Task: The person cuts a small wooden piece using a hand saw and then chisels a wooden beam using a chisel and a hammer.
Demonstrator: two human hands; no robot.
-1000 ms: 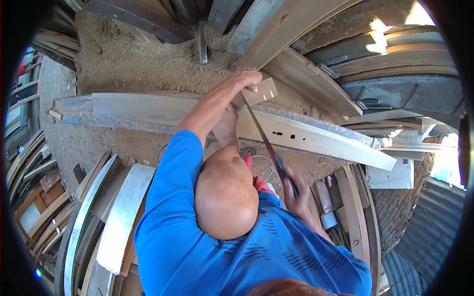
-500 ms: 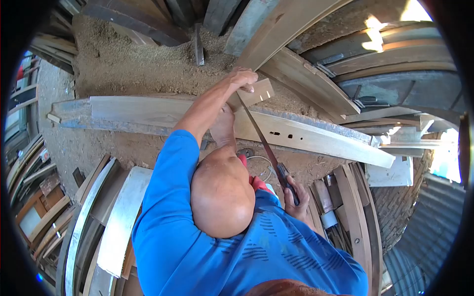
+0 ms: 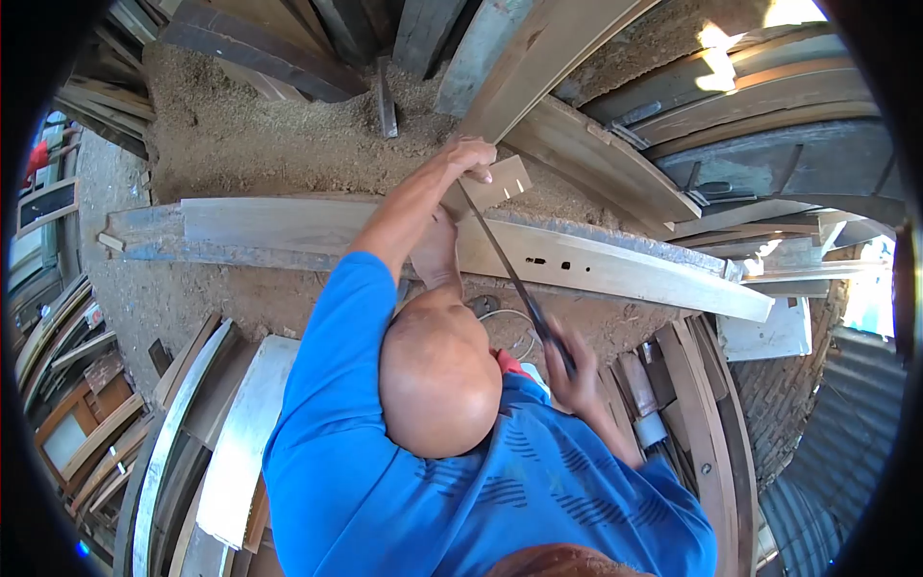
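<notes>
My right hand [image 3: 573, 370], slightly blurred, is closed round the dark handle of a handsaw [image 3: 507, 260]. Its long narrow blade slants up and left to the edge of a wooden board [image 3: 505, 183] with pale notches. Over the near end of that board, my left hand [image 3: 468, 157] is closed with its fingers bent down on the wood. The board rests across a long light plank [image 3: 615, 260] that has dark slots cut in it. My bare foot [image 3: 436, 240] is by the plank, just below my left hand.
A wide beam [image 3: 553, 62] runs away from my left hand to the top. Sawdust [image 3: 260, 144] covers the ground beyond the plank. Stacked boards [image 3: 697, 404] stand at the right, with more timber [image 3: 255, 433] at the left. Corrugated sheet metal [image 3: 841, 462] is at lower right.
My right hand has moved a little up and forward with the saw, pushing the blade toward the board. My left hand stays in place on the wood.
</notes>
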